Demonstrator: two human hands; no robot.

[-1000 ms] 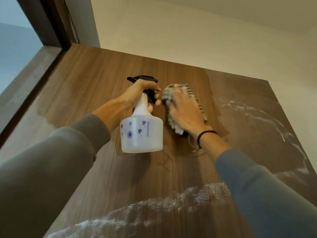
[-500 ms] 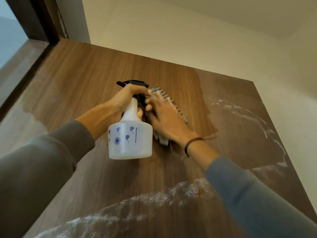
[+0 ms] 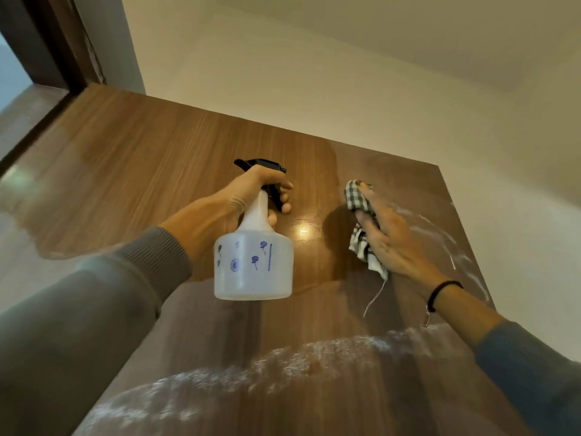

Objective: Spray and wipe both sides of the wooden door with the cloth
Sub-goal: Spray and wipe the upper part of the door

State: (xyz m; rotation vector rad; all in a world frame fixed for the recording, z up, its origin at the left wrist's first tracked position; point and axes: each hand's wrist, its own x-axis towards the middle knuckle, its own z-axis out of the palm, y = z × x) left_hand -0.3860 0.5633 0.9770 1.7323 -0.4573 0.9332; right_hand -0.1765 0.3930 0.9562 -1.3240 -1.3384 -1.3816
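The wooden door (image 3: pixel 163 171) fills the view, seen from below up to its top edge. My left hand (image 3: pixel 251 193) grips the neck and black trigger of a white spray bottle (image 3: pixel 254 262) with blue prints, held in front of the door's middle. To its right, my right hand (image 3: pixel 386 237) presses a checked cloth (image 3: pixel 356 199) flat against the wood near the door's right edge. A loose thread hangs from the cloth. White foamy streaks (image 3: pixel 283 363) cross the lower door, and more curve to the right of the cloth.
A dark door frame (image 3: pixel 53 42) rises at the upper left beside a pale opening. A cream wall and ceiling (image 3: pixel 314 73) lie beyond the door's top and right edges. The wiped patch of wood shines with a light reflection.
My right hand slid the cloth to the right, away from the spray bottle, towards the door's right edge. The left hand with the bottle stayed near the door's middle.
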